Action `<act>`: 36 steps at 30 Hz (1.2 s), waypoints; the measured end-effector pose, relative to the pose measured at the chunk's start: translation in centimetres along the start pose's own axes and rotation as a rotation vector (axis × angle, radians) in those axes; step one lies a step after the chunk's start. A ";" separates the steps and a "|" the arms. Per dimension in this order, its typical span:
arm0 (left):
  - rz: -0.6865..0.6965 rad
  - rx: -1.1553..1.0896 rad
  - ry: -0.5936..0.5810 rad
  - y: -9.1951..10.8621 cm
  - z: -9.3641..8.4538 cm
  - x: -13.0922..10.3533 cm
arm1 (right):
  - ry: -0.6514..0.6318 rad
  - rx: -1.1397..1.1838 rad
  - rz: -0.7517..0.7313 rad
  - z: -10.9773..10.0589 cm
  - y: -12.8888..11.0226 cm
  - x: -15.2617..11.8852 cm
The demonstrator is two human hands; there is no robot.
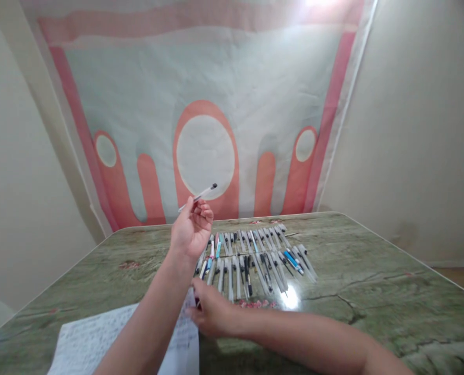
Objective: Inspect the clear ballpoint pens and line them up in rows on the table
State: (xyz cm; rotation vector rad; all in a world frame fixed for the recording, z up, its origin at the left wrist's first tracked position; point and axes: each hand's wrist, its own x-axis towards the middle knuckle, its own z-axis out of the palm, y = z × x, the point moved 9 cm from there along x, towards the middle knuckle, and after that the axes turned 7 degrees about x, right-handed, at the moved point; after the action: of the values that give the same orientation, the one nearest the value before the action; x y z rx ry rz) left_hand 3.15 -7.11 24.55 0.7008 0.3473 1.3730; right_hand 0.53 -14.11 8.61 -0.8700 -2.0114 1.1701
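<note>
My left hand [192, 229] is raised above the table, palm turned up, with a clear pen [204, 193] pinched between thumb and fingers. The pen tilts up to the right and has a black end. Lower down, my right hand [212, 310] is beside the right edge of a written sheet of paper [95, 333]. Its fingers are bent together, and a small dark item shows at them, too hidden to make out. Beyond my hands, several pens [237, 276] lie side by side in two rows, mostly clear with black parts, a few blue, pink or white.
The green marble-patterned table [357, 271] reaches toward a hanging cloth [146, 78] with pink and orange shapes. Plain walls [419, 130] stand at both sides. A bright light reflection lies just in front of the pens.
</note>
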 end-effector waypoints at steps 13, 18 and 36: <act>-0.375 0.250 -0.080 -11.9 -0.7 -2.0 | 0.905 -0.057 0.297 -41.6 7.1 -27.6; -0.545 0.302 -0.079 -19.4 -0.3 -3.7 | 1.162 -0.018 0.475 -49.0 13.0 -39.5; -0.816 0.399 -0.227 -40.3 4.2 -8.1 | 0.832 -0.671 0.753 -52.3 20.6 -39.6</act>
State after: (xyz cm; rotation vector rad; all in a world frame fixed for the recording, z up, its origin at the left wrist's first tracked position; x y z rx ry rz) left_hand 35.23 -17.54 0.70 0.8976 0.6480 0.4449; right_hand 69.02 -13.17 2.86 -2.1441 -1.3491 0.2652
